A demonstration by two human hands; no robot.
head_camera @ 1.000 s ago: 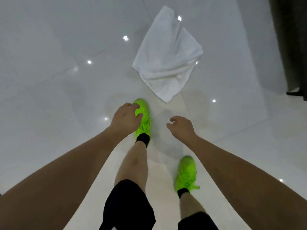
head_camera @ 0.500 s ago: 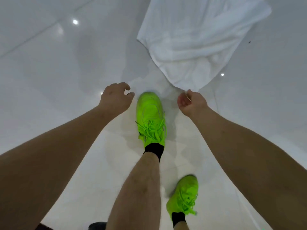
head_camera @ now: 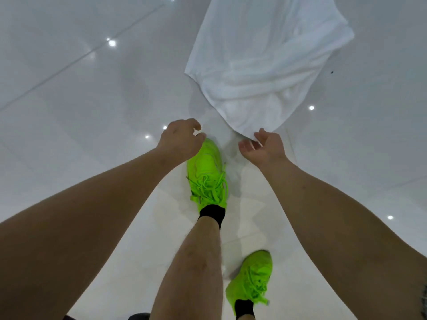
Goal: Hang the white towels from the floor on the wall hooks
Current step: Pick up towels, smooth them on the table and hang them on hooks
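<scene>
Your right hand [head_camera: 263,147] is touching the towel's [head_camera: 261,63] near corner, fingers loosely spread, pinching nothing; your left hand [head_camera: 181,140] is hanging loosely curled, holding nothing.

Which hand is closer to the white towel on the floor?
Right. The right hand reaches the crumpled white cloth towel's near corner; the left hand hovers off to its left, apart from it.

A crumpled white cloth towel [head_camera: 261,65] lies on the glossy white tiled floor [head_camera: 80,100]. The right hand [head_camera: 265,147] reaches its nearest corner, fingers [head_camera: 260,136] touching the hem (grip unclear). The left hand [head_camera: 181,140] hovers loosely curled above a neon-green laced sneaker [head_camera: 206,174].
</scene>
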